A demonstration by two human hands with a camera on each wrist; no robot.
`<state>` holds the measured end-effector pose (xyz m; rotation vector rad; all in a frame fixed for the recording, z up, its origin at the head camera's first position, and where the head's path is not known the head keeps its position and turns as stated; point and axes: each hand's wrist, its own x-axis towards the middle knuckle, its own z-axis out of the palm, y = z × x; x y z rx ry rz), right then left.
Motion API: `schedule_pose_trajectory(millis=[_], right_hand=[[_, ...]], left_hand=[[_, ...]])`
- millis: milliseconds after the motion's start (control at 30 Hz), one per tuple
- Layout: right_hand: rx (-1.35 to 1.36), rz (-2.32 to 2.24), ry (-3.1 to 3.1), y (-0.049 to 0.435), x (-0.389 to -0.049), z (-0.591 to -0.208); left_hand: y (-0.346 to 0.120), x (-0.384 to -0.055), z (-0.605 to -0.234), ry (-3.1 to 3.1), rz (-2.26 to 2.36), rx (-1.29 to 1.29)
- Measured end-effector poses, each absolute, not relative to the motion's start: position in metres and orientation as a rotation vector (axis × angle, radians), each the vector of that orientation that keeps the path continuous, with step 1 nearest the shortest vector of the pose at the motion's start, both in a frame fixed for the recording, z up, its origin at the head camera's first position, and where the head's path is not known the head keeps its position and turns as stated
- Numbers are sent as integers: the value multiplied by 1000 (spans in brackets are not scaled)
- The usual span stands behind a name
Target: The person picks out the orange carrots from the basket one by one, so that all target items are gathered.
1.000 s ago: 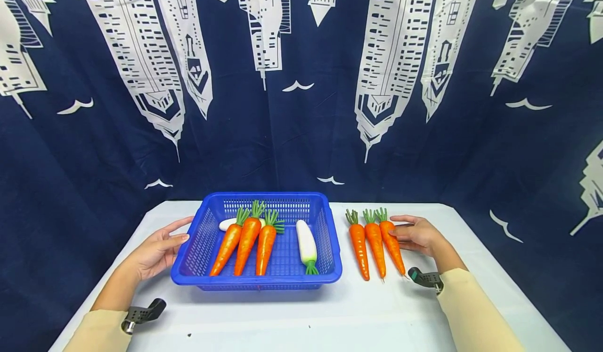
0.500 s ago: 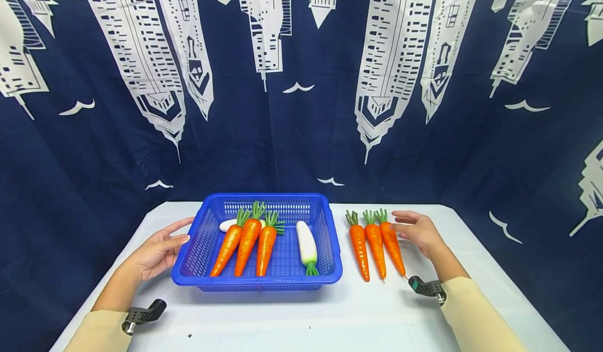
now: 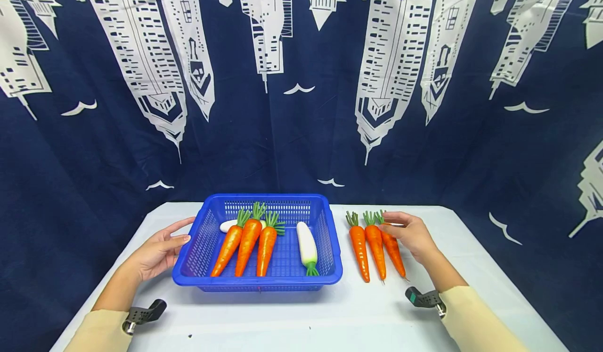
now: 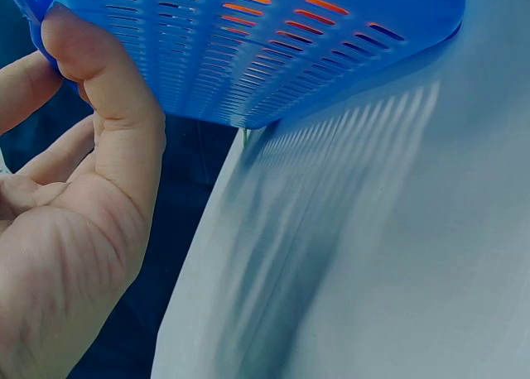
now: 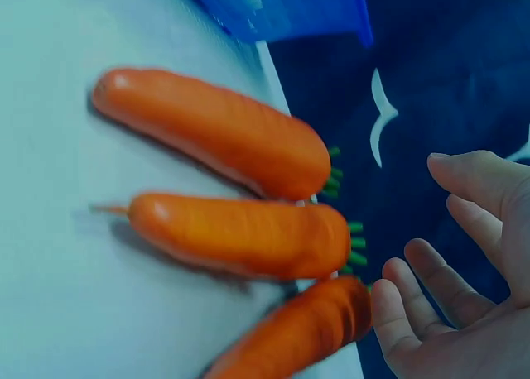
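My left hand [image 3: 159,251] is at the left rim of a blue plastic basket [image 3: 256,279], thumb and fingertips against its outer edge at separate spots. In the left wrist view the thumb meets the rim [image 4: 40,40]. Inside the basket, several vegetables lie: three carrots [image 3: 247,242], a white radish [image 3: 307,243] and a white piece [image 3: 228,225] mostly hidden behind the carrots. Over the upper part of the rightmost carrot [image 3: 394,252] hovers my right hand [image 3: 414,237], fingers spread and slightly bent. Whether they touch it, I cannot tell. Alongside lie a middle carrot [image 3: 376,247] and left carrot [image 3: 359,250].
A white-covered table [image 3: 264,326] holds everything, its far edge just behind the basket. A dark blue curtain [image 3: 301,147] with white buildings and birds hangs behind it. The three loose carrots lie close together, right of the basket.
My right hand lifts slightly off the rightmost carrot's side, then shifts left over its top, covering part of it. The left hand, basket and carrots stay in place.
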<state>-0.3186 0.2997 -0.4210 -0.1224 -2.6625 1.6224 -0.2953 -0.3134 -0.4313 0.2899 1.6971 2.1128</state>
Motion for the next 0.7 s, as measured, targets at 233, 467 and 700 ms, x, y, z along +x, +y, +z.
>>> schedule_pose_trajectory(millis=[233, 467, 700], right_hand=[[-36, 1638, -2661, 282, -312, -416], [13, 1654, -2664, 264, -308, -415], [72, 1737, -2639, 241, -300, -409]], left_hand=[[-312, -294, -429, 1727, 2102, 269], [-312, -294, -426, 1744, 2081, 305], [-312, -294, -427, 1729, 2092, 277]])
